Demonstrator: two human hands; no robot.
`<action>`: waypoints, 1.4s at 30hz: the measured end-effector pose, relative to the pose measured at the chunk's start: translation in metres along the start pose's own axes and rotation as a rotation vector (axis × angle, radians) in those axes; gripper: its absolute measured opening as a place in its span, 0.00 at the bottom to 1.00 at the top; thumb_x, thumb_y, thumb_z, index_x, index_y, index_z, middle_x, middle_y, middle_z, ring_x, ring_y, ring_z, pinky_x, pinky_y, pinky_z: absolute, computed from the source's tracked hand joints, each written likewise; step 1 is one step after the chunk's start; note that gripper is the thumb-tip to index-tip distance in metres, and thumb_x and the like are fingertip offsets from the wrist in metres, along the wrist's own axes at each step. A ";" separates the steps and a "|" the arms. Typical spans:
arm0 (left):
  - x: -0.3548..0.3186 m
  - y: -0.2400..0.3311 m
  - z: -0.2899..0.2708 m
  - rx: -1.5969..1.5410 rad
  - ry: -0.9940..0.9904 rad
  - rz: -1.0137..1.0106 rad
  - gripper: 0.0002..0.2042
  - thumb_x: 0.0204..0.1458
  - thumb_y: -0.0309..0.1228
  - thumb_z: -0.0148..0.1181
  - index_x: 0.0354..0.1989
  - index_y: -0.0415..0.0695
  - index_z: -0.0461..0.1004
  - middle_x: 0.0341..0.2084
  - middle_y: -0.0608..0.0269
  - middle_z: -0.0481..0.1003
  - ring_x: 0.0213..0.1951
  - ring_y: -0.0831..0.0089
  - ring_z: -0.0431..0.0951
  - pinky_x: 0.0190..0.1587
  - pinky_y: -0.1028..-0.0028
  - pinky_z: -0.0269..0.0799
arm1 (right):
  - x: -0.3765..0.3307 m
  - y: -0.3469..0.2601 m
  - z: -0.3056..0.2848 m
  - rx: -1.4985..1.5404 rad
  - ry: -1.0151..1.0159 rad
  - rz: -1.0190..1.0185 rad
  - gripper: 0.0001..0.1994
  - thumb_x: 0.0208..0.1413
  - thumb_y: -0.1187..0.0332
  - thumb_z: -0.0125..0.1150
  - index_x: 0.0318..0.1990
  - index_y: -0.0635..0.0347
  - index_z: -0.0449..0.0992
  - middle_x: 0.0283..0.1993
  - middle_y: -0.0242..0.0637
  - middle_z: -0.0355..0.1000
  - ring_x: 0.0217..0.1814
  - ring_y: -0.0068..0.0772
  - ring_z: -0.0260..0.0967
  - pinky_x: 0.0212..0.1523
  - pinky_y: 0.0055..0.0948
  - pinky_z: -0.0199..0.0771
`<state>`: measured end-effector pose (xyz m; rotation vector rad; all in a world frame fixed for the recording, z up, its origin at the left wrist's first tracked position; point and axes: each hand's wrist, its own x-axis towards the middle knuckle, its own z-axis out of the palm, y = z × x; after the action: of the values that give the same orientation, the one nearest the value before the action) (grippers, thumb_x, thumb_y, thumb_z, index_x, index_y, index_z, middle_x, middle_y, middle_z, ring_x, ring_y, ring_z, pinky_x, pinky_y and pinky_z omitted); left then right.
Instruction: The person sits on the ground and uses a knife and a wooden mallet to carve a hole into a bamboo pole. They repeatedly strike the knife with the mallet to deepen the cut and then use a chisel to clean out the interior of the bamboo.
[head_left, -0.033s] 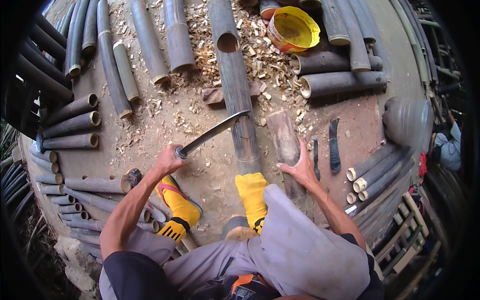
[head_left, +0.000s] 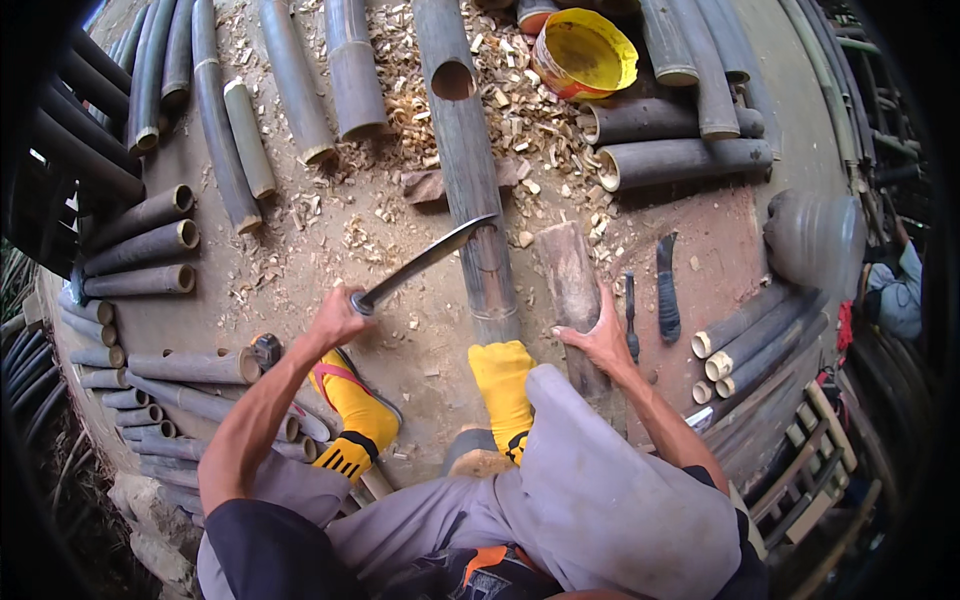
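The left hand has its grip closed round the handle of a machete, blade tip over the bamboo pole; the right hand clamps a wooden block beside it. Good work here likely wants a steady blade angle — right fingers clear of the edge, yellow-socked foot firm at the pole's near end.

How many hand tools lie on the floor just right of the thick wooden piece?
2: a slim dark tool beside the right hand, and a wider dark tool further right. The hand may hide others.
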<state>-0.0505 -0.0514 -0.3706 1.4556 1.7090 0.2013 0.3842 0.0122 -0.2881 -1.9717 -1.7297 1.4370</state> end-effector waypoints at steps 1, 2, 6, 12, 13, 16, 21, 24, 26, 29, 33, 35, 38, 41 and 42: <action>0.005 0.013 -0.014 0.084 -0.028 -0.010 0.12 0.33 0.34 0.63 0.27 0.41 0.77 0.16 0.56 0.76 0.19 0.63 0.76 0.28 0.65 0.73 | -0.008 0.006 -0.007 0.007 -0.048 0.084 0.45 0.34 0.58 0.74 0.60 0.67 0.57 0.56 0.53 0.65 0.56 0.46 0.66 0.59 0.36 0.63; 0.014 0.026 -0.035 0.179 -0.059 -0.011 0.11 0.35 0.34 0.62 0.27 0.41 0.76 0.15 0.56 0.75 0.19 0.63 0.75 0.27 0.65 0.73 | -0.014 0.011 -0.010 0.025 -0.088 0.169 0.43 0.34 0.58 0.74 0.58 0.67 0.61 0.53 0.52 0.67 0.54 0.45 0.67 0.57 0.36 0.64; 0.020 0.051 -0.069 0.393 0.108 0.027 0.06 0.40 0.31 0.57 0.25 0.43 0.74 0.13 0.57 0.74 0.15 0.66 0.74 0.22 0.64 0.72 | -0.021 0.018 -0.009 0.065 -0.031 0.189 0.40 0.34 0.60 0.74 0.56 0.68 0.62 0.47 0.49 0.72 0.49 0.41 0.71 0.53 0.35 0.68; -0.032 0.053 -0.020 0.316 0.341 0.098 0.11 0.37 0.28 0.62 0.31 0.44 0.70 0.25 0.55 0.73 0.29 0.56 0.75 0.34 0.61 0.71 | -0.034 0.026 -0.005 0.042 0.058 0.085 0.36 0.34 0.59 0.74 0.51 0.67 0.64 0.45 0.52 0.72 0.47 0.46 0.72 0.51 0.38 0.69; -0.033 0.058 -0.028 0.339 0.351 0.156 0.12 0.37 0.28 0.63 0.31 0.44 0.69 0.25 0.56 0.72 0.31 0.56 0.75 0.36 0.61 0.70 | -0.034 0.022 -0.007 0.035 0.058 0.079 0.36 0.34 0.59 0.74 0.51 0.67 0.64 0.44 0.52 0.72 0.47 0.47 0.72 0.50 0.39 0.69; -0.033 0.061 -0.032 0.397 0.276 0.264 0.15 0.36 0.26 0.64 0.34 0.43 0.67 0.27 0.58 0.69 0.35 0.58 0.73 0.38 0.63 0.68 | -0.039 0.020 -0.010 0.017 0.090 0.070 0.35 0.35 0.59 0.73 0.50 0.67 0.64 0.43 0.53 0.72 0.46 0.48 0.72 0.50 0.40 0.69; -0.027 0.052 -0.029 0.502 0.223 0.289 0.14 0.38 0.28 0.64 0.34 0.44 0.66 0.25 0.56 0.70 0.30 0.57 0.74 0.35 0.62 0.68 | -0.033 0.020 -0.014 -0.015 0.086 0.021 0.36 0.36 0.60 0.73 0.51 0.68 0.63 0.44 0.56 0.72 0.47 0.51 0.71 0.49 0.40 0.69; -0.021 0.055 -0.029 0.520 0.234 0.274 0.13 0.40 0.28 0.63 0.33 0.44 0.66 0.24 0.56 0.70 0.29 0.57 0.74 0.33 0.62 0.67 | -0.035 0.018 -0.014 -0.059 0.087 -0.062 0.37 0.36 0.60 0.72 0.54 0.69 0.61 0.44 0.57 0.71 0.47 0.53 0.71 0.48 0.41 0.70; -0.015 0.059 -0.033 0.557 0.229 0.265 0.12 0.41 0.28 0.62 0.32 0.44 0.65 0.23 0.56 0.71 0.30 0.56 0.74 0.33 0.62 0.67 | -0.037 0.013 -0.016 -0.108 0.072 -0.178 0.38 0.37 0.60 0.72 0.55 0.69 0.60 0.45 0.57 0.70 0.46 0.54 0.72 0.47 0.42 0.72; -0.005 0.053 -0.037 0.599 0.151 0.253 0.08 0.45 0.28 0.58 0.31 0.44 0.65 0.24 0.56 0.72 0.32 0.57 0.75 0.34 0.60 0.67 | -0.044 -0.001 -0.022 -0.205 0.012 -0.538 0.39 0.37 0.60 0.72 0.56 0.68 0.60 0.45 0.56 0.70 0.42 0.52 0.73 0.42 0.40 0.76; 0.006 0.057 -0.045 0.600 0.051 0.240 0.08 0.45 0.27 0.57 0.32 0.44 0.65 0.24 0.56 0.72 0.31 0.55 0.76 0.35 0.58 0.67 | 0.009 -0.022 -0.035 -0.389 -0.184 -1.281 0.35 0.34 0.60 0.73 0.51 0.63 0.63 0.37 0.49 0.71 0.36 0.51 0.74 0.34 0.37 0.78; 0.013 0.056 -0.046 0.585 0.077 0.279 0.09 0.42 0.26 0.58 0.30 0.43 0.65 0.23 0.54 0.72 0.30 0.53 0.75 0.33 0.57 0.68 | 0.042 -0.028 -0.029 -0.561 -0.269 -1.064 0.33 0.35 0.61 0.71 0.50 0.63 0.65 0.37 0.49 0.70 0.34 0.52 0.72 0.33 0.41 0.77; 0.013 0.053 -0.047 0.566 0.111 0.296 0.09 0.41 0.25 0.58 0.30 0.43 0.64 0.23 0.54 0.71 0.30 0.52 0.74 0.32 0.57 0.68 | 0.025 -0.058 -0.020 -0.691 -0.450 -0.799 0.29 0.37 0.63 0.69 0.48 0.62 0.66 0.34 0.47 0.68 0.32 0.46 0.71 0.31 0.39 0.76; 0.012 0.055 -0.047 0.571 0.088 0.300 0.09 0.41 0.25 0.58 0.30 0.43 0.64 0.24 0.54 0.71 0.30 0.51 0.74 0.32 0.57 0.68 | -0.004 -0.074 -0.020 -0.412 -0.462 -1.359 0.12 0.47 0.72 0.55 0.42 0.63 0.72 0.33 0.42 0.71 0.33 0.39 0.72 0.30 0.32 0.75; 0.013 0.055 -0.047 0.578 0.073 0.299 0.09 0.42 0.25 0.58 0.30 0.43 0.64 0.24 0.54 0.71 0.30 0.51 0.74 0.32 0.57 0.67 | 0.002 -0.072 -0.019 -0.363 -0.499 -1.492 0.10 0.47 0.72 0.56 0.39 0.62 0.74 0.34 0.42 0.71 0.33 0.38 0.72 0.31 0.33 0.75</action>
<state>-0.0419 -0.0050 -0.3139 2.1520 1.6763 -0.0949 0.3480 0.0458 -0.2326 0.0727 -2.6985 0.9677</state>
